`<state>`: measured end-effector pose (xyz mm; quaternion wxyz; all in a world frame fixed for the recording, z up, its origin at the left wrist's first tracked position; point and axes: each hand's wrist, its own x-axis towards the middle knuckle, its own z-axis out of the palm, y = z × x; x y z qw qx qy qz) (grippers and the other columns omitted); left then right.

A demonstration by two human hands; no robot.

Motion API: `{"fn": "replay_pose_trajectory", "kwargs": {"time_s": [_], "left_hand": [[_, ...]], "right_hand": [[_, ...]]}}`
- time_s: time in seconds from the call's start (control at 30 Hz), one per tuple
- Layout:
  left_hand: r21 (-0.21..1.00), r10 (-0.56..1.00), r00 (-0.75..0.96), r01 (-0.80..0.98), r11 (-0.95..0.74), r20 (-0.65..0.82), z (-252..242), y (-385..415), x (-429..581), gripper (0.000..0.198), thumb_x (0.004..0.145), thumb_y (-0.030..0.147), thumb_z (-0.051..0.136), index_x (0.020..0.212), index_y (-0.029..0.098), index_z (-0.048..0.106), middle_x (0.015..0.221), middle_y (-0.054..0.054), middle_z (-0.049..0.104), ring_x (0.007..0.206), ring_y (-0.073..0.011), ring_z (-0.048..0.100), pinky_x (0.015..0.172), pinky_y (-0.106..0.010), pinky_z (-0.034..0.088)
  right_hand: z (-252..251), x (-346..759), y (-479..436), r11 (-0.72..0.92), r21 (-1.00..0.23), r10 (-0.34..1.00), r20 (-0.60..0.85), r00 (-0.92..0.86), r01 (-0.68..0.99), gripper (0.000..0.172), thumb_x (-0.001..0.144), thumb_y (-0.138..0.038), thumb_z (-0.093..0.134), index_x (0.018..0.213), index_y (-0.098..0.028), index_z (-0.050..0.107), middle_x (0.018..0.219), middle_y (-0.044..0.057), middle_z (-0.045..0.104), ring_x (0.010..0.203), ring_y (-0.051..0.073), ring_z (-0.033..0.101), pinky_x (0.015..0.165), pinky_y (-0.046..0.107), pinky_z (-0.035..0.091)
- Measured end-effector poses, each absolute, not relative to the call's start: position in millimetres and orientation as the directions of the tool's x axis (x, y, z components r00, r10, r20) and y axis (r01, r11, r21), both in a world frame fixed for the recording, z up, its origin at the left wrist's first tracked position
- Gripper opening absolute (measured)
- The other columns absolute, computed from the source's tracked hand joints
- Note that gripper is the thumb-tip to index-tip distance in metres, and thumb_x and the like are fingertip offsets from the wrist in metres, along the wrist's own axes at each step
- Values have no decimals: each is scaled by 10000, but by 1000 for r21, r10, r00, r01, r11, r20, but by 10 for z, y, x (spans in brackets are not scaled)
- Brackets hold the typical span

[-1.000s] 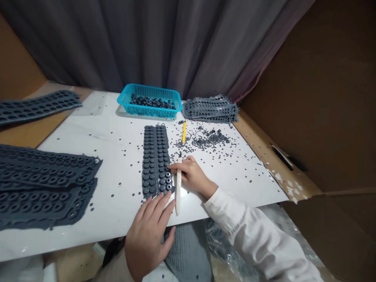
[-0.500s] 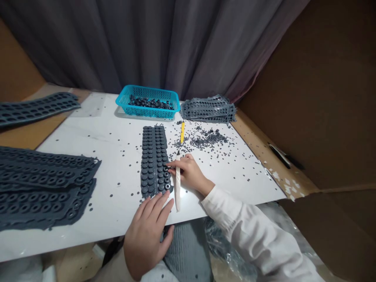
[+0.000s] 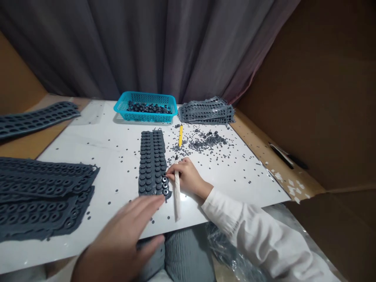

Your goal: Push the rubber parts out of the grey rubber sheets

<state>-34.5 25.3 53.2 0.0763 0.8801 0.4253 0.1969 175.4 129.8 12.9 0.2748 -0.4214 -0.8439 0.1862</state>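
Compared with 0.5 s ago, the left hand (image 3: 123, 239) has lifted off the near edge of the board and swung left and closer to the camera. It now shows as a blur with its fingers stretched out and apart, holding nothing. Its fingertips point at the near end of the rubber strip (image 3: 151, 162), though the blur makes it hard to say whether they touch it. The right hand (image 3: 187, 176) has hardly moved. It stays curled around the white-handled tool (image 3: 177, 194), with its fingertips pressed to the right edge of the strip near the 2 ringed pieces at the bottom. The strip lies lengthwise in the middle of the white board (image 3: 88, 145), as before.

Loose grey bits (image 3: 209, 140) are scattered across the right half of the board, beside a yellow tool (image 3: 180, 136). A blue basket (image 3: 145, 106) of dark pieces stands at the far edge, with a pile of punched sheets (image 3: 207, 111) to its right. More dark sheets (image 3: 44, 192) are stacked at the left. A grey curtain (image 3: 147, 47) hangs behind, and a brown cardboard wall (image 3: 323, 98) closes the right side.
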Motion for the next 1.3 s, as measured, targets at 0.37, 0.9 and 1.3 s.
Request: {"fn": "replay_pose_trajectory", "kwargs": {"time_s": [0.37, 0.9, 1.3], "left_hand": [[407, 878, 464, 785, -468, 116, 408, 1225, -155, 158, 841, 278, 519, 876, 188, 645, 833, -37, 581, 834, -206, 533, 735, -330, 440], [209, 493, 848, 456, -865, 192, 295, 898, -216, 235, 916, 167, 417, 791, 226, 607, 592, 24, 569, 520, -139, 498, 516, -301, 323], [208, 531, 832, 497, -843, 164, 298, 890, -218, 290, 891, 146, 441, 644, 214, 577, 563, 22, 561, 499, -146, 507, 499, -324, 317]], "right_hand": [[107, 1796, 1412, 482, -685, 860, 252, -444, 547, 68, 783, -165, 604, 752, -193, 658, 635, -39, 665, 552, 101, 563, 781, 289, 349], [232, 1890, 1314, 669, -686, 714, 486, -504, 287, 216, 877, -188, 539, 1075, -166, 622, 864, 88, 667, 776, 148, 615, 671, 263, 520], [192, 1932, 1301, 765, -582, 617, 535, -577, 277, 229, 828, -91, 558, 1037, -174, 604, 867, 94, 692, 802, 162, 629, 688, 287, 532]]}}
